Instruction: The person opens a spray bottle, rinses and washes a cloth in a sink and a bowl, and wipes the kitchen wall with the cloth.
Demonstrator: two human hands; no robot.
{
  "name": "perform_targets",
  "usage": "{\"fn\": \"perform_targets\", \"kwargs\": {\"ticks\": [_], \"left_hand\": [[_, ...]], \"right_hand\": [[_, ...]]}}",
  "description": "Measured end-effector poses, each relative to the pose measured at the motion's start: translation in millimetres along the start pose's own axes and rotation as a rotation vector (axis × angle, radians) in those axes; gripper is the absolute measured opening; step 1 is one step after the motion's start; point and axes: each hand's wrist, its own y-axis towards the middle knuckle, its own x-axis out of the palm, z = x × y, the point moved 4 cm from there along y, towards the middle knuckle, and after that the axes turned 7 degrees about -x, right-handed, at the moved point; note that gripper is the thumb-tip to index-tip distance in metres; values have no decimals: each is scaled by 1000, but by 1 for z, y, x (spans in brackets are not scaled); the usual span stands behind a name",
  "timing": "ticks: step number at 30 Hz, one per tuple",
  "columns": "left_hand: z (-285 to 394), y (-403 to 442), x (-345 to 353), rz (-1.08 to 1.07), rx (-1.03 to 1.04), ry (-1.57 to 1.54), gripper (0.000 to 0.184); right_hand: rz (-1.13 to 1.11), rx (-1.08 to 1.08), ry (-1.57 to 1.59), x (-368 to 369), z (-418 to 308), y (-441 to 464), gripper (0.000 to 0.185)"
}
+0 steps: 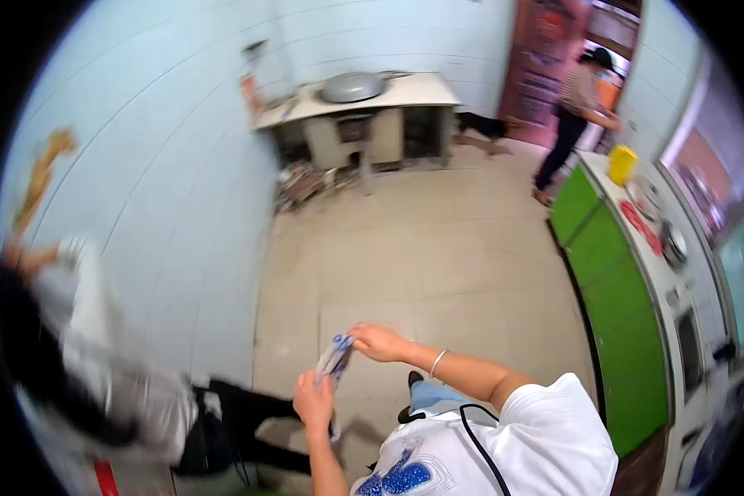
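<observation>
Both of my hands hold a small white cloth (pixel 336 357) with blue patterning, stretched between them in front of my body. My right hand (pixel 375 341), below a wrist with a silver bracelet (pixel 440 362), pinches its upper end. The lower part is gripped by my left hand (pixel 313 400), fingers closed around it. Part of the cloth hangs behind the left hand, mostly hidden.
A person in light clothes (pixel 132 397) stands close on the left by the tiled wall. Green cabinets (pixel 616 306) run along the right. Farther back are a table (pixel 426 89) with a metal lid, a dark dog (pixel 481 126) and another person (pixel 572 116) near the door.
</observation>
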Motion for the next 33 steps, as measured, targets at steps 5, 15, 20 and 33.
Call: {"fn": "perform_targets", "kwargs": {"ticks": [5, 15, 20, 33], "left_hand": [[93, 111, 70, -87, 118, -23, 29], [95, 320, 115, -211, -204, -628, 25], [105, 405, 123, -246, -395, -1098, 28], [151, 592, 149, -732, -64, -1117, 42]], "right_hand": [[-52, 427, 657, -108, 96, 25, 24], [207, 500, 909, -160, 201, 140, 26], [-200, 773, 1024, -83, 242, 198, 60], [252, 767, 1810, -52, 360, 382, 67]]}}
